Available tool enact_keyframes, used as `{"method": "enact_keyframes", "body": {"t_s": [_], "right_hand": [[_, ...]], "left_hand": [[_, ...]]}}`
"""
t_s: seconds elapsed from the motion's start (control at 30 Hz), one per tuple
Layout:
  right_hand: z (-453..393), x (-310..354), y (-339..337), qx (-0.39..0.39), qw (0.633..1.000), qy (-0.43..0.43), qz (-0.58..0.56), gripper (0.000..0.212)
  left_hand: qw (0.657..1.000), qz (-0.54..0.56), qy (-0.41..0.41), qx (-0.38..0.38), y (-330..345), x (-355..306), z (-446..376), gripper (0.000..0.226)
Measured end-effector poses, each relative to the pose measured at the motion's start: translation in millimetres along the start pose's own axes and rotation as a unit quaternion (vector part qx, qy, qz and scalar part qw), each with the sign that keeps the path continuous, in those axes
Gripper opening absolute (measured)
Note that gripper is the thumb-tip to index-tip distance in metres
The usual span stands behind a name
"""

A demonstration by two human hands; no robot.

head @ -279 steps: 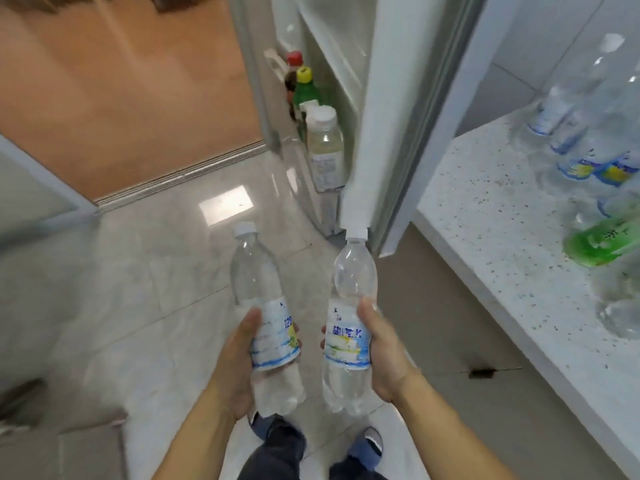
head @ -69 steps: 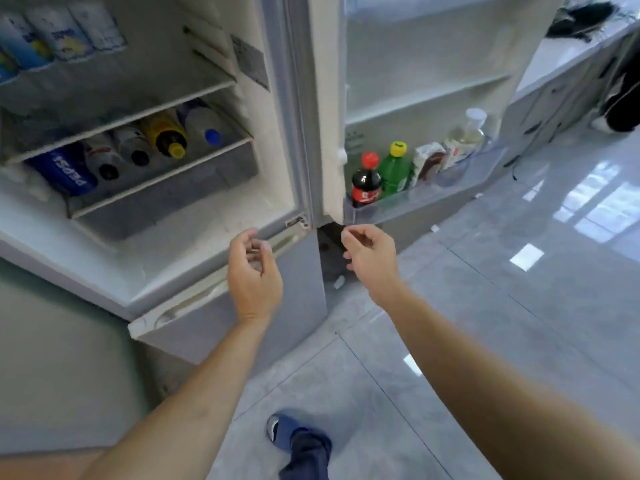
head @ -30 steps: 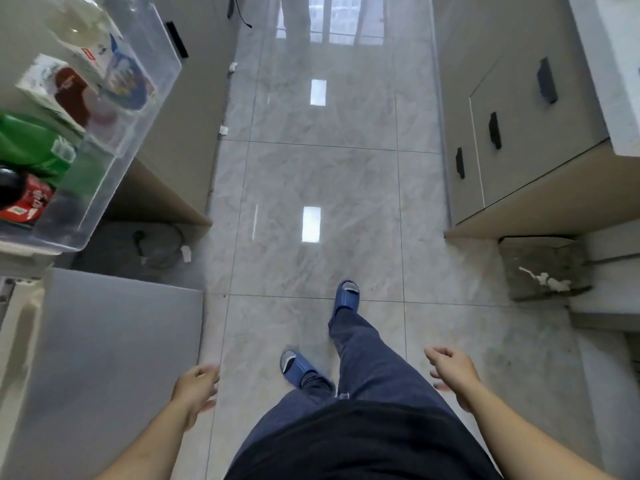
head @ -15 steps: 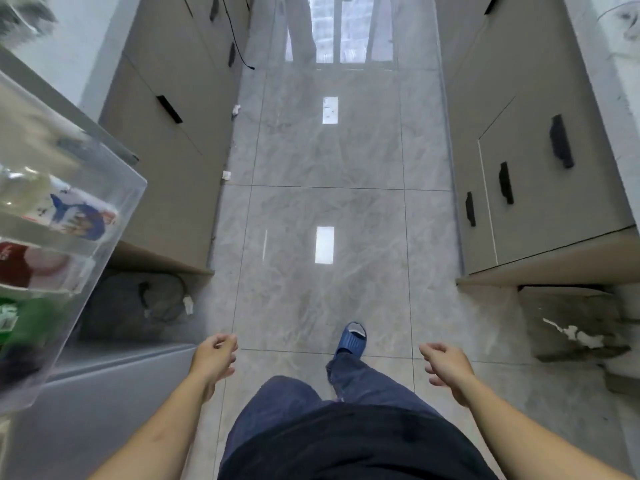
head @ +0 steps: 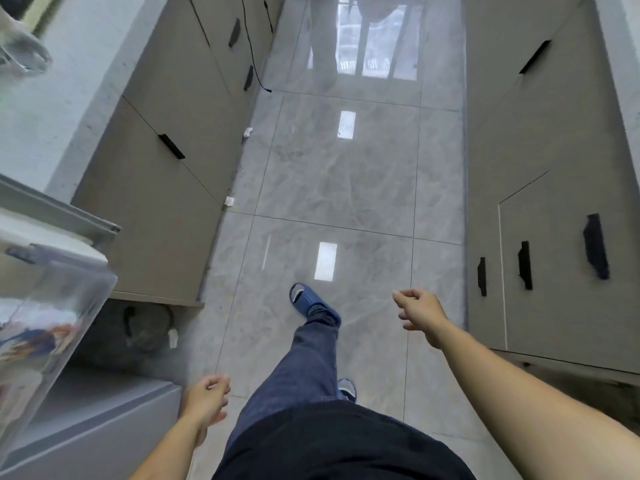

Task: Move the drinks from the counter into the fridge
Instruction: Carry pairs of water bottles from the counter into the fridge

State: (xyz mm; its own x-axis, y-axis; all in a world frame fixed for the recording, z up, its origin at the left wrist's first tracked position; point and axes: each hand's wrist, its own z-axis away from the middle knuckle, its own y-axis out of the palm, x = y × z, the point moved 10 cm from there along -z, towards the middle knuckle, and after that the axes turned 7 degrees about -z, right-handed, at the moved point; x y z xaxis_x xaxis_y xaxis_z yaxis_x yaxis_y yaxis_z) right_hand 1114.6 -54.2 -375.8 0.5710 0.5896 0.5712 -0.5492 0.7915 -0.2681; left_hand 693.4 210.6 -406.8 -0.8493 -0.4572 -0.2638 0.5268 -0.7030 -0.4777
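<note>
Both my hands hold nothing. My left hand (head: 207, 400) hangs low at the lower left with loosely curled fingers, beside the grey lower fridge door (head: 86, 420). My right hand (head: 417, 311) reaches forward over the floor, fingers relaxed. The clear door shelf (head: 48, 320) of the open fridge door juts in at the left edge, with blurred cartons and drinks behind its wall. No drinks on the counter are in view.
A glossy grey tiled floor (head: 346, 174) runs ahead between two rows of taupe cabinets with black handles, left (head: 162, 140) and right (head: 554, 209). A white counter (head: 45, 98) tops the left row. My blue slipper (head: 304, 299) steps forward. A black cable (head: 256, 64) hangs at the left cabinets.
I turned away from the open fridge with empty hands and walk down the aisle. Since half a second ago my right hand rose forward, my left hand dropped back, the door shelf slid left.
</note>
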Motion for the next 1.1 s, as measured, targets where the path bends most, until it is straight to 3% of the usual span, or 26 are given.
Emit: {"method": "enact_keyframes", "body": {"t_s": [0.27, 0.47, 0.63, 0.87, 1.1], "right_hand": [[-56.9, 82.3, 6.9, -0.002, 0.998, 0.034, 0.051, 0.018], [-96.1, 147.3, 21.1, 0.006, 0.992, 0.039, 0.121, 0.018], [-133.9, 203.3, 43.4, 0.032, 0.981, 0.041, 0.185, 0.016], [-203.9, 305.6, 110.1, 0.108, 0.946, 0.026, 0.304, 0.019], [-237.9, 461.4, 247.4, 0.224, 0.885, -0.087, 0.399, 0.02]], "left_hand": [[0.999, 0.011, -0.046, 0.02, -0.9, -110.6, -46.9, 0.019], [0.997, 0.073, 0.033, 0.01, -24.7, -255.4, -78.7, 0.018], [0.987, 0.149, 0.052, -0.008, -42.8, -322.7, -96.1, 0.015], [0.972, 0.218, -0.039, -0.078, -64.2, -312.3, -99.7, 0.013], [0.933, 0.293, -0.154, -0.142, -61.6, -278.5, -73.5, 0.022]]}}
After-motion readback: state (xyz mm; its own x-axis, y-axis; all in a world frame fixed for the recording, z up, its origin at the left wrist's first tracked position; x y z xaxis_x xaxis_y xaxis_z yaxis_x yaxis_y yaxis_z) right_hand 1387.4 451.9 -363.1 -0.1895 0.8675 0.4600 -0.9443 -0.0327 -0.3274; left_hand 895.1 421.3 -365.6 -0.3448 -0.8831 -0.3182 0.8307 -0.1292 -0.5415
